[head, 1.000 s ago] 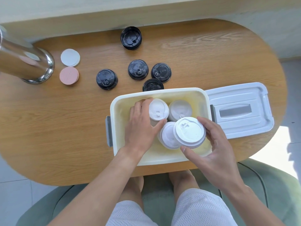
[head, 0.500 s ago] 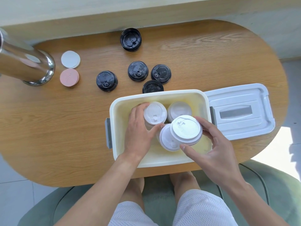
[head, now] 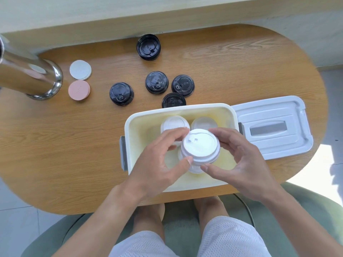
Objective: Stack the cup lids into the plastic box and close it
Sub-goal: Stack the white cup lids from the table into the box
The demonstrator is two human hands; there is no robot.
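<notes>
White lids (head: 200, 146) sit stacked between both hands over the plastic box (head: 130, 130). The left hand (head: 157, 164) grips at nine o'clock, the right hand (head: 239, 160) at three.

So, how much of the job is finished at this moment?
Done: white plastic cup lids already sit in the cream plastic box. In hand: left hand and right hand both hold a white lid stack above the box. Left: five black plastic cup lids remain on the wooden table, and the white box cover lies beside the box, so it is not closed.
</notes>
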